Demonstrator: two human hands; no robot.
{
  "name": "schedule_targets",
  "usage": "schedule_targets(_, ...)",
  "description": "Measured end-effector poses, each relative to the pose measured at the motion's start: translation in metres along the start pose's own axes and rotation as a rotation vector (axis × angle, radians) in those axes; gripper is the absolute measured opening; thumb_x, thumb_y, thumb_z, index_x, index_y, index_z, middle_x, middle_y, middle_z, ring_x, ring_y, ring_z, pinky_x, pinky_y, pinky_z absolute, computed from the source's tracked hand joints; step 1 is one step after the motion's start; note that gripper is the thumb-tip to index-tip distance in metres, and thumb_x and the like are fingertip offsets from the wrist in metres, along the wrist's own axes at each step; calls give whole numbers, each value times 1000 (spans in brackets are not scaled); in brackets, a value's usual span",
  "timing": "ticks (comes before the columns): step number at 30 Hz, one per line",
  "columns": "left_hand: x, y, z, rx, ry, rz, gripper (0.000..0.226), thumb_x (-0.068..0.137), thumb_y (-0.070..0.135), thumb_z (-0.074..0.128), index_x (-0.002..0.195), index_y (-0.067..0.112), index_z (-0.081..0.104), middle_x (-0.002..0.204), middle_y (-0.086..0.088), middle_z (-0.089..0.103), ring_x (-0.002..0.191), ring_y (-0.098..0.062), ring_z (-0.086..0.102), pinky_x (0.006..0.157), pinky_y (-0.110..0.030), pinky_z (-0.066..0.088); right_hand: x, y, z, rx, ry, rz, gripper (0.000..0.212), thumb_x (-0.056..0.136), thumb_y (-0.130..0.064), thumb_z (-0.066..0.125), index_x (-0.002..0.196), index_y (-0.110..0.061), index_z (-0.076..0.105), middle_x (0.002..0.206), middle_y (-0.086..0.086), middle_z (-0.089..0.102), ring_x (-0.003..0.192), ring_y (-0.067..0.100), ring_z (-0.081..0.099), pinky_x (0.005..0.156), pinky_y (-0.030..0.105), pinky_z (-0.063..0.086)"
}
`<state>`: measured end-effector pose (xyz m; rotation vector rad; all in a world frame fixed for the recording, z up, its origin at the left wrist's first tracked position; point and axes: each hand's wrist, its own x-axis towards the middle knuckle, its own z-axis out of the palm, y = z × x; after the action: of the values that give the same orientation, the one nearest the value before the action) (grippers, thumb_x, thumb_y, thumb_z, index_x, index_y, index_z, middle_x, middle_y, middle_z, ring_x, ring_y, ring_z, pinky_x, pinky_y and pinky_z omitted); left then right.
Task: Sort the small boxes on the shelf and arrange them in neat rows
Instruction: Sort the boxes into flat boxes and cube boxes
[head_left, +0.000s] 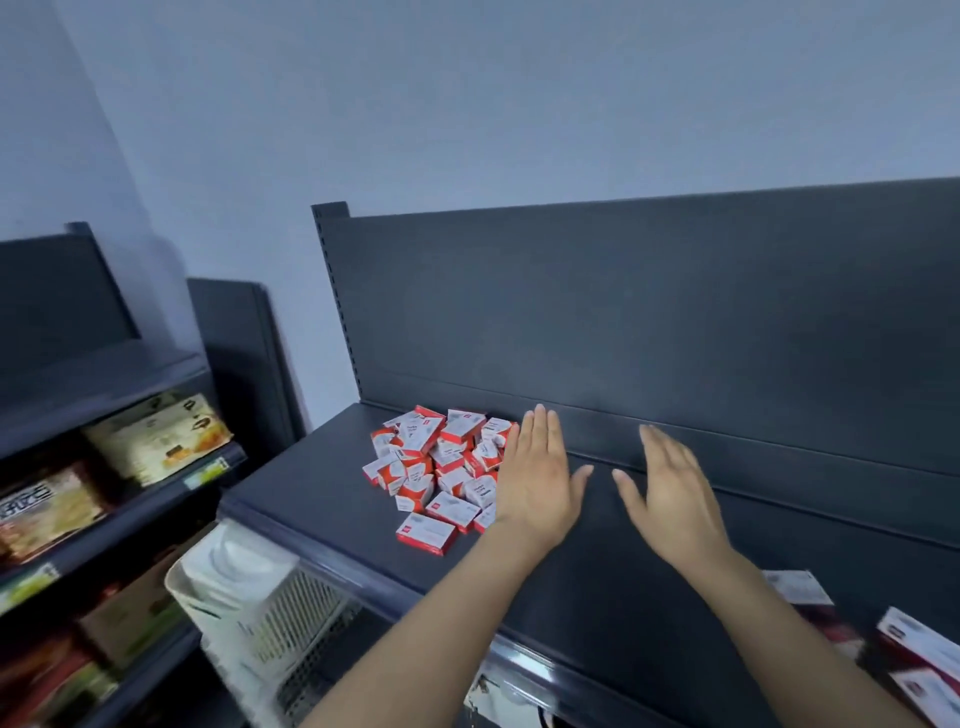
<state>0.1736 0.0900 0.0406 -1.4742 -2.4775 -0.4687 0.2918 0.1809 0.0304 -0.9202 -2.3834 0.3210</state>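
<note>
A loose heap of several small red-and-white boxes (434, 467) lies on the dark top shelf (322, 467), left of centre and close to the back panel. My left hand (537, 478) is flat with straight fingers, its outer edge against the right side of the heap. My right hand (670, 493) hovers open over the bare shelf surface to the right, holding nothing. One box (427, 533) lies apart at the front of the heap.
The shelf's dark back panel (649, 322) rises behind the heap. Larger red-and-white boxes (914, 654) sit at the lower right edge. A white plastic basket (249, 597) stands below the shelf front. Another shelving unit with packaged goods (156, 436) is at the left.
</note>
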Motion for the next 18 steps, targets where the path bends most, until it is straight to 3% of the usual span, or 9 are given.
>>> schedule_targets(10, 27, -154, -5, -9, -124, -120, 70, 99, 46, 28, 150, 5, 2, 159, -10, 1, 148, -21, 0, 119, -31, 1, 58, -107, 87, -5, -114, 24, 60, 95, -34, 47, 144, -8, 26, 148, 5, 36, 138, 20, 31, 112, 30, 27)
schedule_targets(18, 54, -225, 8, -48, -241, -87, 74, 97, 46, 39, 150, 5, 7, 159, -10, 11, 147, -23, 8, 119, -32, 10, 98, -152, 146, -17, -204, 115, 52, 93, -34, 49, 137, -10, 37, 137, 6, 47, 129, 22, 40, 106, 33, 36)
